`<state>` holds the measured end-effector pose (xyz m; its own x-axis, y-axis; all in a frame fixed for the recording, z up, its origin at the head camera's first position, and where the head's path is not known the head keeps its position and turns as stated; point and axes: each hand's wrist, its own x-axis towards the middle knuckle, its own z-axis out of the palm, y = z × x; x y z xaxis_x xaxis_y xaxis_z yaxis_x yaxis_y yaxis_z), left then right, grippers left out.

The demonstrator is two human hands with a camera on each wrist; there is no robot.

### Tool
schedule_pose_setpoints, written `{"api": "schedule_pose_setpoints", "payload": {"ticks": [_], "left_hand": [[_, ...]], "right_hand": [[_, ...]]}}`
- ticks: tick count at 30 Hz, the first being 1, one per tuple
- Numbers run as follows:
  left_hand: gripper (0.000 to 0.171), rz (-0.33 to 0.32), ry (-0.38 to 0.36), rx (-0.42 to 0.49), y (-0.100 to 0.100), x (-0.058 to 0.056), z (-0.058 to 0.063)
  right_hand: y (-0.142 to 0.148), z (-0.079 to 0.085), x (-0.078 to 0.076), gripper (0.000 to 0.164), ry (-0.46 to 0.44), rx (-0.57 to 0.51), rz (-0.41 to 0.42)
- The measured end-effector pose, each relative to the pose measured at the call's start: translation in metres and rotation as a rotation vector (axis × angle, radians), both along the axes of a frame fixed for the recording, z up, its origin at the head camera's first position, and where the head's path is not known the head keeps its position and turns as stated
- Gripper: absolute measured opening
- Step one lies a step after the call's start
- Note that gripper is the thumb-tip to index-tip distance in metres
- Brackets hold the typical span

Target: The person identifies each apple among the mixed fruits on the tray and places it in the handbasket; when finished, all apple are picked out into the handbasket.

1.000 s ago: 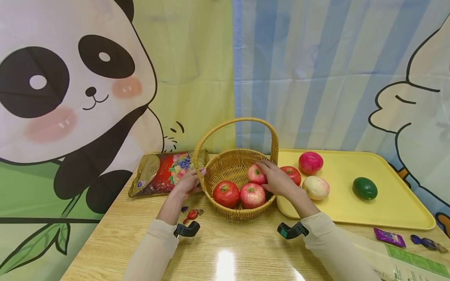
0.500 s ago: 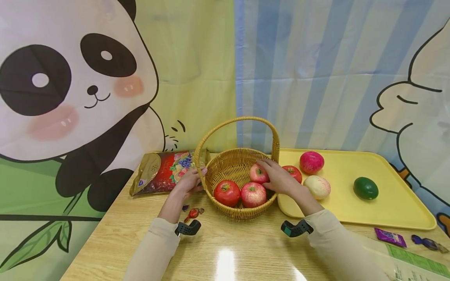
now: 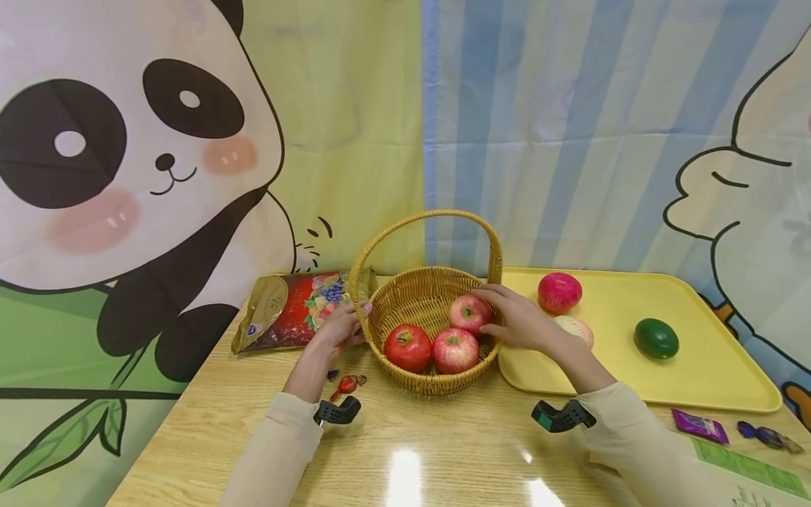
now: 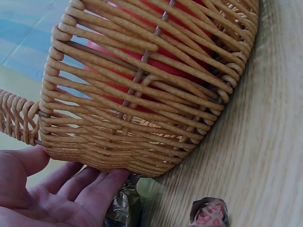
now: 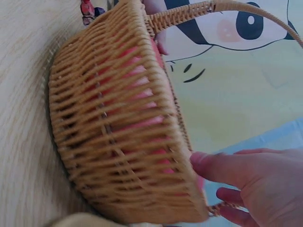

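A wicker basket (image 3: 437, 384) with an arched handle stands on the table. Inside it sit a dark red apple (image 3: 407, 348), a streaked pink apple (image 3: 455, 351) and another pink-red apple (image 3: 470, 314) at the right wall. My left hand (image 3: 338, 327) holds the basket's left rim beside the handle base; in the left wrist view its fingers (image 4: 102, 189) lie against the outer weave. My right hand (image 3: 522, 320) hovers over the right rim, fingertips beside the rightmost apple, thumb apart from the fingers. Whether those fingertips touch the apple, I cannot tell.
Right of the basket, a yellow tray (image 3: 709, 359) bears a magenta fruit (image 3: 560, 293), a pale fruit (image 3: 578, 329) and a dark green oval fruit (image 3: 656, 338). A candy bag (image 3: 294, 310) lies behind my left hand. Wrapped candies (image 3: 348, 384) and a purple packet (image 3: 700, 427) lie nearer.
My right hand has drawn back to the right, leaving the rightmost apple more exposed in the basket. It now hides the red fruit on the tray's left. My left hand keeps its place.
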<state>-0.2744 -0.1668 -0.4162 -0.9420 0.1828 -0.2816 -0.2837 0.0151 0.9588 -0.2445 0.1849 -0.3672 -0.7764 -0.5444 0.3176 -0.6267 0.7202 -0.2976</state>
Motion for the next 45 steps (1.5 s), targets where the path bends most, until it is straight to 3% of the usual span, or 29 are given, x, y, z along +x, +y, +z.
{"api": "schedule_pose_setpoints", "payload": {"ticks": [9, 16, 30, 45], "left_hand": [[0.051, -0.001, 0.0, 0.013, 0.0, -0.001, 0.0], [0.05, -0.002, 0.006, 0.01, 0.0, -0.001, -0.001], [0.054, -0.013, 0.01, 0.015, -0.001, 0.0, 0.0], [0.056, -0.004, 0.004, 0.011, -0.001, -0.003, -0.004]], "right_hand": [[0.033, 0.016, 0.007, 0.05, 0.06, -0.042, -0.034], [0.054, 0.011, 0.004, 0.04, 0.11, -0.058, -0.053], [0.072, -0.013, -0.011, 0.061, -0.051, 0.002, -0.151], [0.068, -0.025, -0.019, 0.076, -0.127, 0.026, -0.13]]}}
